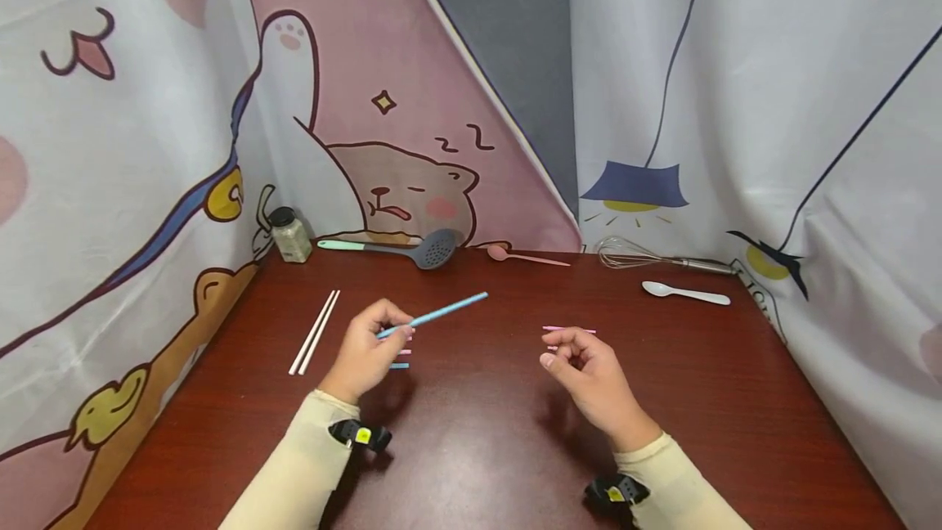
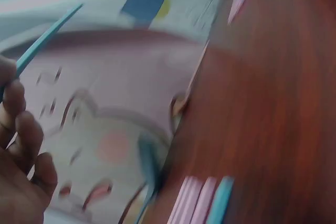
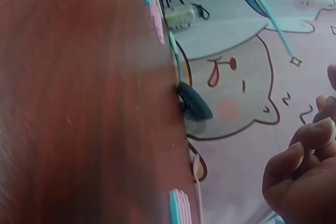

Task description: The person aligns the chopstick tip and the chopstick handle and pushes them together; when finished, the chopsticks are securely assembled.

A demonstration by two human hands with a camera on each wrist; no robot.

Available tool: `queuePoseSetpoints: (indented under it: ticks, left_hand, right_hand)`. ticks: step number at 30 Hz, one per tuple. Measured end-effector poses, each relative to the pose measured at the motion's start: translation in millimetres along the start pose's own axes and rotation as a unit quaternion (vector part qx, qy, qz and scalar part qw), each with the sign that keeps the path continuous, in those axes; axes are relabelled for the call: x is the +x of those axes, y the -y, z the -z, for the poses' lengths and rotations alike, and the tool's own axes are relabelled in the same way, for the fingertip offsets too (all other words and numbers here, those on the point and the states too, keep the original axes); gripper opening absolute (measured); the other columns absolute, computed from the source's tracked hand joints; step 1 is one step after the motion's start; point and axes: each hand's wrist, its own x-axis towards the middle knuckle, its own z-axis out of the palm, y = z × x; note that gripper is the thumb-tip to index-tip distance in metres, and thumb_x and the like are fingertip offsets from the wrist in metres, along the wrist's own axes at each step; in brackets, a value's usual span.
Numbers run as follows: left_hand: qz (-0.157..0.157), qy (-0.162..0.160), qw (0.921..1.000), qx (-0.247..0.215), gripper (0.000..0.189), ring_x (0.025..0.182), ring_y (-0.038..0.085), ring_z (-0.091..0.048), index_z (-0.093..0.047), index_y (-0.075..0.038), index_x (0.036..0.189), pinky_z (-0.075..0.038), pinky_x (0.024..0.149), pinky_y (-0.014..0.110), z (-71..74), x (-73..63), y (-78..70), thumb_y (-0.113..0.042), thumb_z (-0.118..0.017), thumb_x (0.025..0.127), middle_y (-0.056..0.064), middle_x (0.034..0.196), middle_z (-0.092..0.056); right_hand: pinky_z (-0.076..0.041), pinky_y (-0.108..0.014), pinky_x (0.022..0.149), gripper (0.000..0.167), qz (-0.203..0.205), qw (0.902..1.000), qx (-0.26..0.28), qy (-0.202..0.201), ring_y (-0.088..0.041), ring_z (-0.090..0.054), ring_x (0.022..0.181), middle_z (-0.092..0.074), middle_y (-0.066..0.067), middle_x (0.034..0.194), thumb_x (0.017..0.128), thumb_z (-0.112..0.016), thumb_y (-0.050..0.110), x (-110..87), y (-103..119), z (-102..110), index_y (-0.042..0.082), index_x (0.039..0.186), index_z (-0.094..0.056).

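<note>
A slotted skimmer [image 1: 436, 249] lies along the back of a dark reddish counter [image 1: 471, 464]. Nearer the viewer than the skimmer, the left hand [image 1: 368, 354] pinches a light-blue stick [image 1: 449, 309] between thumb and fingers, holding it raised above the counter, its far end angled up to the right. This hand partly covers a row of pink sticks [image 2: 194, 200] and one flat blue stick [image 1: 399, 366]. To the skimmer's right and nearer, the right hand [image 1: 592, 379] hovers with fingers loosely bent, holding nothing; it partly hides a second bundle, pink and blue [image 3: 181, 208]. Left of the skimmer stands a black-lidded jar [image 1: 291, 237]; nearer and left lie two white chopsticks [image 1: 320, 332]. Right of the skimmer come a pink spoon [image 1: 499, 253], then a wire whisk [image 1: 684, 262], with a white spoon [image 1: 684, 293] just nearer. Cartoon-printed curtains [image 1: 500, 64] rise behind the skimmer.
</note>
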Motion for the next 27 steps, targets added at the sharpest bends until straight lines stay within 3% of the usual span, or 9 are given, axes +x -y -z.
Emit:
queuePoseSetpoints:
  ticks: [4,5,11,13,15,19,23,27]
  left_hand:
    - [0.029,-0.102,0.9943,0.013,0.009,0.076,0.006,-0.057,-0.068,0.007,0.098,-0.046,0.069,0.02,35.3,9.6,13.1,0.012,-0.065,0.091,-0.005,0.082,-0.064]
    - [0.038,-0.121,0.9918,0.02,0.009,0.076,0.006,-0.056,-0.068,0.008,0.099,-0.045,0.069,0.02,43.7,10.9,16.6,0.012,-0.064,0.092,-0.006,0.082,-0.064]
    - [0.095,-0.179,0.9727,0.113,0.011,0.081,0.005,-0.055,-0.068,0.007,0.106,-0.043,0.074,0.02,90.7,10.9,39.5,0.004,-0.062,0.097,0.006,0.087,-0.068]
    - [0.114,-0.184,0.9642,0.153,0.012,0.082,0.006,-0.054,-0.068,0.005,0.108,-0.042,0.075,0.021,106.4,7.5,47.5,0.002,-0.061,0.098,0.011,0.092,-0.067]
    - [0.139,-0.181,0.9542,0.193,0.014,0.084,0.009,-0.053,-0.066,0.004,0.112,-0.041,0.077,0.022,121.5,3.2,56.4,0.0,-0.059,0.1,0.013,0.095,-0.066]
    - [0.201,-0.155,0.9309,0.262,0.018,0.088,0.021,-0.052,-0.063,0.003,0.117,-0.04,0.078,0.031,145.4,-6.3,66.6,-0.007,-0.055,0.104,0.018,0.101,-0.063]
    - [0.253,-0.121,0.9147,0.291,0.021,0.092,0.032,-0.056,-0.061,0.003,0.12,-0.041,0.078,0.038,157.6,-12.8,69.8,-0.01,-0.052,0.106,0.022,0.104,-0.063]
    - [0.281,-0.101,0.9038,0.307,0.021,0.096,0.037,-0.059,-0.059,0.003,0.12,-0.043,0.077,0.041,159.2,-15.6,71.3,-0.011,-0.052,0.105,0.023,0.106,-0.062]
  right_hand:
    - [-0.056,-0.021,0.078,0.014,-0.003,0.9998,0.019,0.0,-0.003,-0.07,0.094,-0.069,-0.009,0.08,0.095,-0.07,-0.006,4.7,-2,9,-0.007,0.108,-0.067]
    - [-0.057,-0.021,0.076,0.013,-0.007,0.9997,0.025,-0.002,-0.004,-0.071,0.09,-0.069,-0.011,0.08,0.095,-0.07,-0.006,5.3,-2,11,-0.008,0.107,-0.066]
    - [-0.05,-0.021,0.059,0.009,-0.041,0.9985,0.016,-0.034,-0.005,-0.06,0.068,-0.059,-0.001,0.071,0.097,-0.071,-0.001,7.0,-5,19,-0.005,0.104,-0.067]
    - [-0.046,-0.022,0.056,0.011,-0.047,0.9982,0.011,-0.037,-0.006,-0.055,0.066,-0.058,0.002,0.071,0.097,-0.071,0.0,7.5,-6,20,-0.005,0.105,-0.067]
    - [-0.051,-0.022,0.06,0.012,-0.056,0.9977,0.015,-0.036,-0.006,-0.06,0.069,-0.058,0.001,0.072,0.097,-0.071,0.001,8.2,-8,21,-0.007,0.106,-0.066]
    - [-0.052,-0.021,0.062,0.015,-0.075,0.9963,0.013,-0.04,-0.007,-0.062,0.071,-0.058,0.001,0.073,0.098,-0.071,0.002,9.4,-13,22,-0.008,0.107,-0.066]
    - [-0.045,-0.022,0.057,0.017,-0.079,0.9955,0.013,-0.051,-0.006,-0.055,0.068,-0.058,0.002,0.073,0.097,-0.071,0.002,10.2,-17,23,-0.011,0.107,-0.066]
    - [-0.045,-0.022,0.057,0.016,-0.078,0.9956,0.018,-0.049,-0.006,-0.054,0.068,-0.058,0.003,0.073,0.097,-0.071,0.001,10.2,-18,23,-0.011,0.107,-0.066]
